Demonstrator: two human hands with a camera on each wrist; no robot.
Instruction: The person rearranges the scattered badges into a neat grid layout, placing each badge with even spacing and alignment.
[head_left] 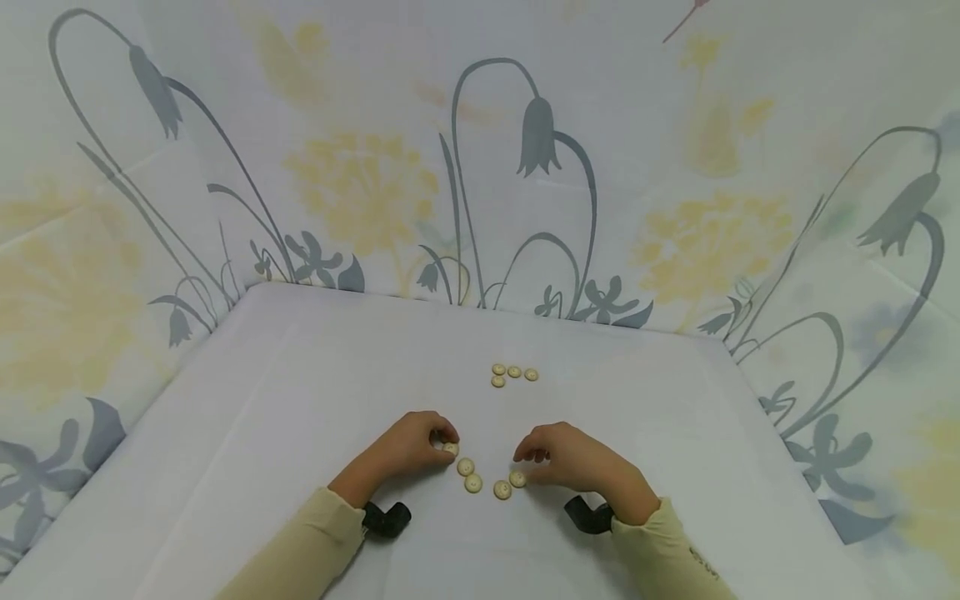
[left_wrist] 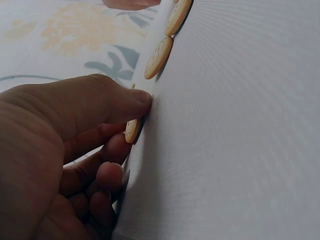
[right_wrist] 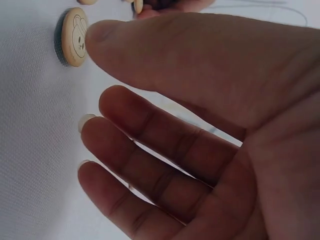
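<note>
My left hand point(head_left: 408, 446) pinches a small round wooden disc point(left_wrist: 131, 131) between thumb and fingers, low over the white tabletop. Two more discs point(head_left: 466, 467) lie in a slanting row beside it, drawn with faint line pictures. My right hand point(head_left: 573, 458) rests beside another pair, its thumb tip at the edge of the nearer disc point(right_wrist: 75, 37). An animal face is drawn on that disc. The other right fingers point(right_wrist: 150, 150) are loosely bent, with nothing between them. Between the hands, the lowest disc point(head_left: 502, 490) of the right pair lies flat.
Farther back on the table point(head_left: 360, 358), several similar discs point(head_left: 514, 372) form a small corner shape. A flower-printed cloth point(head_left: 375, 183) hangs behind and along the sides. Black wrist straps point(head_left: 387, 520) show at both sleeves.
</note>
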